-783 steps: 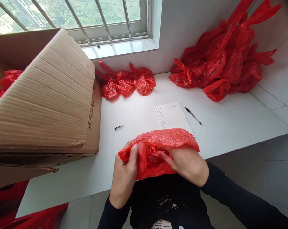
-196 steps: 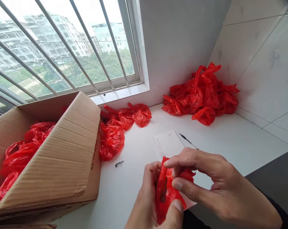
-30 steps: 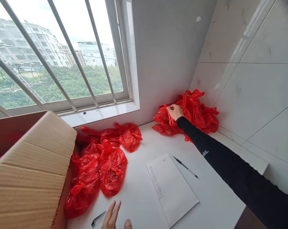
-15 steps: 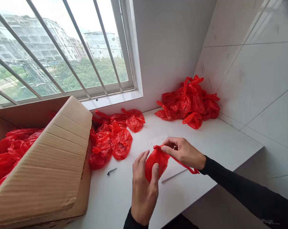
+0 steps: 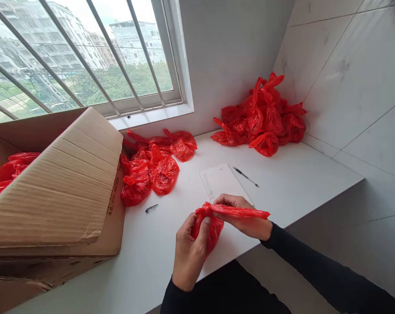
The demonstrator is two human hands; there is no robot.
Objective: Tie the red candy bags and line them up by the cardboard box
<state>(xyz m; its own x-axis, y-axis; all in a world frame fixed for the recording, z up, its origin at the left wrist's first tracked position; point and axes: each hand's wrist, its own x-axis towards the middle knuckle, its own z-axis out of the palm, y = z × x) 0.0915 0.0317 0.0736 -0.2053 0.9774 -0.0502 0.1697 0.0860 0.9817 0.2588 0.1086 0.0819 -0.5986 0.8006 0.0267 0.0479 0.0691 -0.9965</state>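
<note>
A red plastic bag (image 5: pixel 214 233) is held up between both hands, near the front edge of the white table. My left hand (image 5: pixel 191 244) is closed on its left side, the thumb pressed across the front near the gathered neck. Behind the neck, my right hand (image 5: pixel 241 213) is closed on the bag, its fingers partly hidden by the red plastic. One twisted handle stretches rightward over the back of that hand. What the bag contains cannot be made out. Beyond the hands lies a sheet of paper with printed marks (image 5: pixel 221 181), a black pen (image 5: pixel 245 176) beside it.
A cardboard box (image 5: pixel 63 187) with red bags inside stands at left. Several tied red bags (image 5: pixel 164 174) lie beside it. A larger pile of red bags (image 5: pixel 266 117) sits in the back corner. A small black pen (image 5: pixel 151 208) lies near the box. The barred window is behind.
My left hand has closed on the bag, having been spread around it. Both hands have come slightly nearer me, and the handle now lies over my right hand. The view has tilted down.
</note>
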